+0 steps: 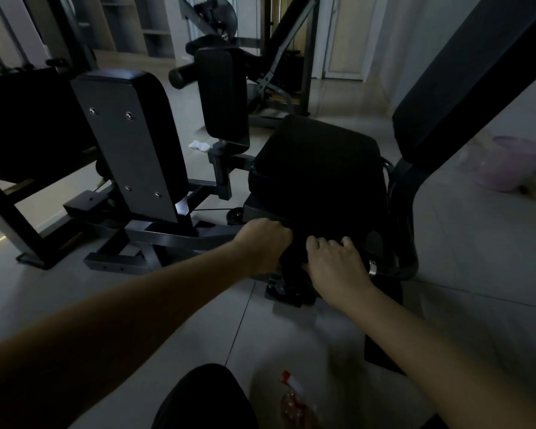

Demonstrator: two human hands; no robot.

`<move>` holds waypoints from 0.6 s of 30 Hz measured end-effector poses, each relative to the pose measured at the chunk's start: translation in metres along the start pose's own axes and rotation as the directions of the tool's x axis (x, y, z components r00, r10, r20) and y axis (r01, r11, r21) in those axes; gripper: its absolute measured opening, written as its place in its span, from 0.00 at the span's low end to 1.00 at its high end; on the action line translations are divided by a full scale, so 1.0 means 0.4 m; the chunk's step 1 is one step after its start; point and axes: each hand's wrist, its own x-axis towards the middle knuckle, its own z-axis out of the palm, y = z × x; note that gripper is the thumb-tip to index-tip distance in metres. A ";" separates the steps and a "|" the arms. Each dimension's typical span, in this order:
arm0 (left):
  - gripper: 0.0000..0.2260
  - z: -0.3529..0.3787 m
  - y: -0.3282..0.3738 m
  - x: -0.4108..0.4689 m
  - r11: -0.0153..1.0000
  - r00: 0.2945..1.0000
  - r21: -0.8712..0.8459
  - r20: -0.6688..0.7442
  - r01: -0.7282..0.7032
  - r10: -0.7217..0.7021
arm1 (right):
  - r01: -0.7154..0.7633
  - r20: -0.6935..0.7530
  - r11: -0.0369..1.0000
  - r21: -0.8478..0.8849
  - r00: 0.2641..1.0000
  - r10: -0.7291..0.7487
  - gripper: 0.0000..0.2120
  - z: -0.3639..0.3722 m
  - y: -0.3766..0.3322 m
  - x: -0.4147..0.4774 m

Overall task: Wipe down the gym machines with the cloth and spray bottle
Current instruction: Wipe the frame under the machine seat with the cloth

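A black gym machine fills the view, with a padded seat (319, 168) in the middle and a tilted back pad (477, 72) at the right. Below the seat's front edge both my hands hold a dark cloth (294, 258). My left hand (265, 243) grips its left side with curled fingers. My right hand (334, 264) lies over its right side with the fingers bent onto it. The cloth is hard to tell from the dark frame behind. A spray bottle (294, 400) with a red and white head lies on the floor near my knee.
Two upright leg pads (133, 140) (222, 94) stand left of the seat on a steel base frame (149, 239). A white crumpled rag (198, 146) lies on the tiled floor behind. A pale plastic basin (514, 165) sits at the right. Another machine (279, 41) stands at the back.
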 end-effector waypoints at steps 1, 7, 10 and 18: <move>0.11 -0.017 -0.007 0.023 0.998 0.995 -0.066 0.096 0.000 0.007 | -0.002 0.008 1.000 -0.007 1.000 0.002 0.12 0.003 -0.001 0.003; 0.16 -0.067 -0.038 0.113 0.870 0.740 -0.418 0.666 0.264 0.095 | -0.018 -0.005 0.999 -0.027 1.000 0.017 0.12 0.015 0.001 0.001; 0.14 -0.018 -0.006 0.079 0.961 0.946 -0.251 0.324 0.114 -0.027 | -0.037 -0.013 0.999 -0.037 0.999 0.036 0.10 0.016 0.000 0.007; 0.11 0.042 0.039 0.039 0.998 0.986 0.052 -0.164 0.037 -0.028 | -0.025 0.030 0.999 -0.039 0.999 0.026 0.08 0.005 -0.007 0.009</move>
